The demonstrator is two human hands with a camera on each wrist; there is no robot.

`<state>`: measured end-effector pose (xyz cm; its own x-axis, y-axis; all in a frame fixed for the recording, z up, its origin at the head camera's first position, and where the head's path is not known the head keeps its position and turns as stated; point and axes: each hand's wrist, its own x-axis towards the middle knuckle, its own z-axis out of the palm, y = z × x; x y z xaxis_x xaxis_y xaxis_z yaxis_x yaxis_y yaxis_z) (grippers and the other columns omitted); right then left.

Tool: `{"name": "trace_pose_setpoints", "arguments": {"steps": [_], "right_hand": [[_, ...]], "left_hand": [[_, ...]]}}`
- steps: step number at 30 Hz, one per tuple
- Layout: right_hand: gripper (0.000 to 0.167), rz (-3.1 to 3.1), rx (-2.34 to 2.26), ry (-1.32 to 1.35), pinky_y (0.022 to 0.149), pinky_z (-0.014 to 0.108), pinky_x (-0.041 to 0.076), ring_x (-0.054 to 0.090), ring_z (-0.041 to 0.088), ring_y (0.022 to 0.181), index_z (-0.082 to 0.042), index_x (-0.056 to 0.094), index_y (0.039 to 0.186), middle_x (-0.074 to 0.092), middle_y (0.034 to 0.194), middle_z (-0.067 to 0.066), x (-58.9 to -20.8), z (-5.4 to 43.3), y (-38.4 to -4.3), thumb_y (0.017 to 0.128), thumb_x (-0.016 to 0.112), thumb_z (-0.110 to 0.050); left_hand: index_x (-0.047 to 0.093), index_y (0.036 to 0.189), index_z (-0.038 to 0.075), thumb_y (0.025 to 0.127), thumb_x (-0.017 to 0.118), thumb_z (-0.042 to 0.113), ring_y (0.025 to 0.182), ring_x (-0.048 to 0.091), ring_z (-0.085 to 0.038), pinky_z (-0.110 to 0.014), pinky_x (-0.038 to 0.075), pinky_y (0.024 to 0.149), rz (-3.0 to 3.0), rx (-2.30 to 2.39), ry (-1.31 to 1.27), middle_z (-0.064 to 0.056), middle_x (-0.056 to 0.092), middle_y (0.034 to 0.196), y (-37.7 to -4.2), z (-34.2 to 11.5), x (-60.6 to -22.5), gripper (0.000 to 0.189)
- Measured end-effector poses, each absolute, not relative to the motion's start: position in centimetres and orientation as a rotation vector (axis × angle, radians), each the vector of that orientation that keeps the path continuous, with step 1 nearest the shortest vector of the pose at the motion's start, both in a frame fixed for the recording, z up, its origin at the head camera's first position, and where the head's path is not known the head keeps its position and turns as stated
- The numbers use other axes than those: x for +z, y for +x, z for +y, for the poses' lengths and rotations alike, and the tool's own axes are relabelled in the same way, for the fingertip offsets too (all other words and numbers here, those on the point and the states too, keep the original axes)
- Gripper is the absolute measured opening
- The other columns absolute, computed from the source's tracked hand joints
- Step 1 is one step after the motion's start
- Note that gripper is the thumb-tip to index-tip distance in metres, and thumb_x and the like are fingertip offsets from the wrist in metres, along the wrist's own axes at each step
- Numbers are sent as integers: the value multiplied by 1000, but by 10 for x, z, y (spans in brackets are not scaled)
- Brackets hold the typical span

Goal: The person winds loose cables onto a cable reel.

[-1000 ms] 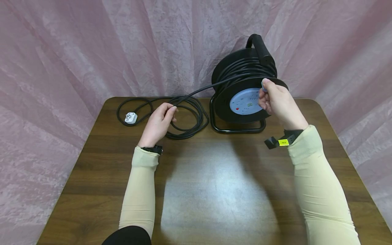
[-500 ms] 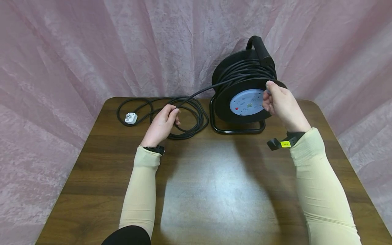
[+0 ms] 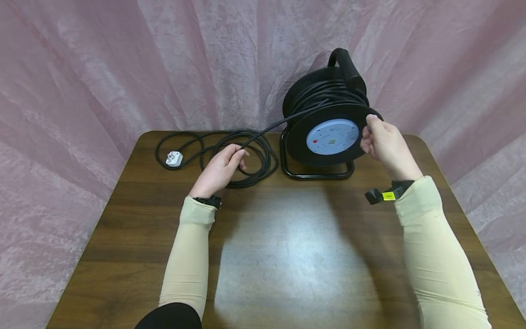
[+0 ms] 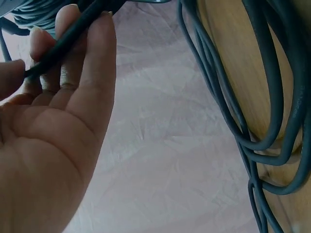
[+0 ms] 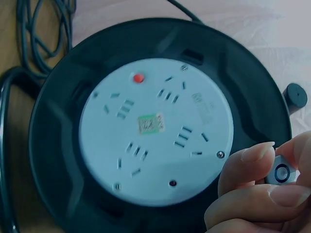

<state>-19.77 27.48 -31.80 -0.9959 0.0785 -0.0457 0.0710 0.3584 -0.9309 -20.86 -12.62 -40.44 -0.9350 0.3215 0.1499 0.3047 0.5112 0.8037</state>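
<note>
Far left, there's the white plug [image 3: 174,158], lying on the counter [image 3: 287,256] inside a single bend of black cord. Just right of it come the loops [image 3: 268,160], a loose black coil flat on the wood, partly hidden by the left grip [image 3: 219,169], which reaches in front. And that left grip has the cable [image 3: 273,126]: thumb and fingers curl around it, and the wrist view shows it crossing the finger pads, touching the thumb.

Follow that cable now! Out of the left grip it slants up and right, clear of the counter, and onto the reel [image 3: 296,151], where turn upon turn sits wound between two black discs. The reel stands upright on its black tube frame [image 3: 316,176], between the two grips, handle [image 3: 349,71] on top, pink curtain [image 3: 230,59] behind. Its pale blue panel [image 3: 333,137] faces forward, with a red button [image 5: 139,77], slots and a small sticker [image 5: 150,124].

Over on the far right, here's the right grip [image 3: 384,144], closed on the little knob [image 5: 282,174], pinched between thumb and fingers, just in front of the reel's right-hand rim.
</note>
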Motion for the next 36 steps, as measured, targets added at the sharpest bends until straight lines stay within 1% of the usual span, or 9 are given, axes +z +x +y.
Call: {"name": "trace_pose_setpoints", "arguments": {"steps": [4, 9, 13, 17, 21, 25, 28, 32, 36], "right_hand": [[61, -2598, 1748, -148, 48, 21, 35, 48, 7, 58, 0, 53, 95, 52, 66, -5, -323, 279, -197, 106, 39, -59], [62, -2613, 1725, -173, 48, 21, 36, 47, 6, 57, 0, 53, 97, 54, 65, -5, -327, 282, -197, 106, 38, -59], [65, -2639, 1692, -207, 49, 21, 37, 47, 6, 57, 2, 53, 99, 54, 65, -5, -330, 284, -196, 106, 37, -60], [65, -2657, 1657, -225, 48, 23, 36, 46, 6, 55, 2, 53, 98, 54, 63, -5, -334, 286, -195, 106, 35, -60], [65, -2659, 1649, -237, 48, 23, 37, 46, 6, 54, 1, 53, 97, 54, 62, -6, -339, 289, -194, 106, 35, -60], [66, -2661, 1673, -266, 49, 23, 37, 47, 6, 55, 2, 52, 100, 54, 64, -6, -345, 293, -194, 105, 36, -62], [66, -2683, 1676, -273, 49, 24, 36, 47, 7, 56, 1, 52, 102, 55, 65, -5, -351, 296, -193, 105, 35, -63], [67, -2724, 1653, -259, 50, 25, 37, 48, 8, 59, 0, 54, 104, 58, 69, -2, -358, 300, -193, 104, 35, -64], [68, -2740, 1650, -233, 48, 27, 35, 45, 8, 57, 0, 57, 104, 57, 68, -3, -362, 302, -193, 104, 34, -65]], "left_hand": [[61, 116, 13, 112, 40, 39, 96, 63, -13, -39, 46, 87, 2702, 1426, 611, 1, 66, 96, -208, -125, -403, 34], [60, 109, 19, 112, 40, 41, 101, 63, -12, -39, 46, 96, 2668, 1401, 646, 4, 68, 97, -207, -124, -404, 30], [63, 106, 20, 111, 44, 41, 101, 62, -13, -39, 47, 94, 2658, 1393, 629, 4, 67, 100, -207, -125, -406, 29], [62, 104, 17, 111, 43, 43, 103, 63, -13, -37, 48, 97, 2610, 1423, 631, 2, 67, 101, -206, -124, -405, 33], [61, 109, 15, 111, 41, 46, 103, 64, -14, -38, 48, 97, 2613, 1461, 637, 0, 66, 101, -205, -125, -404, 37], [63, 114, 17, 111, 44, 41, 102, 61, -15, -40, 47, 94, 2642, 1521, 649, 1, 65, 104, -203, -127, -401, 31], [64, 114, 18, 110, 46, 40, 102, 63, -14, -39, 48, 94, 2632, 1534, 659, 2, 66, 104, -201, -127, -399, 28], [63, 113, 15, 110, 45, 45, 102, 63, -12, -39, 47, 96, 2620, 1478, 659, 3, 67, 101, -199, -125, -397, 35], [65, 113, 16, 109, 46, 47, 101, 64, -10, -40, 48, 94, 2618, 1433, 638, 5, 68, 102, -199, -125, -399, 37]]}}
